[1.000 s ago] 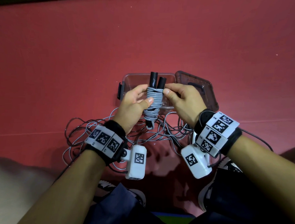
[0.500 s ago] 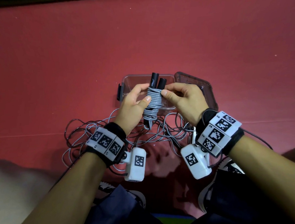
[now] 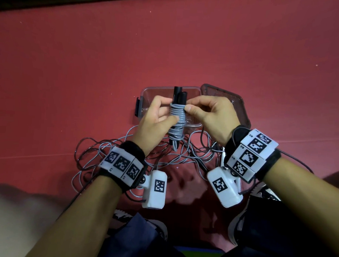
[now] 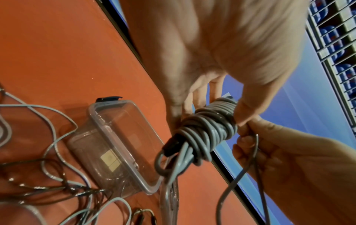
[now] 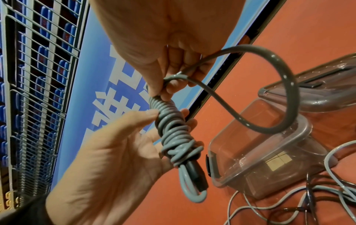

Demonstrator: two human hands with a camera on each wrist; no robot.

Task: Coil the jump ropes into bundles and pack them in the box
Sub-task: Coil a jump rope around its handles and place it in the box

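A grey jump rope bundle (image 3: pixel 176 120) with two black handles (image 3: pixel 179 95) sticking out of its top is held upright above the clear plastic box (image 3: pixel 145 92). My left hand (image 3: pixel 157 120) grips the bundle (image 4: pixel 208 134) round its middle, thumb in front and fingers behind. My right hand (image 3: pixel 210 114) pinches the loose end of the grey cord (image 5: pixel 250 85) at the top of the coil (image 5: pixel 173 129); that end loops out over the box (image 5: pixel 260 152). The lower ends of the handles are wrapped under the cord.
More loose grey and dark ropes (image 3: pixel 109 151) lie tangled on the red floor (image 3: pixel 168 41) between the box and my knees. The box lid (image 3: pixel 234 100) lies open to the right of the box. My shoes (image 3: pixel 255 200) are at the bottom.
Both hands with the bundle have shifted slightly left. The right hand's pinch stays at the top of the coil.
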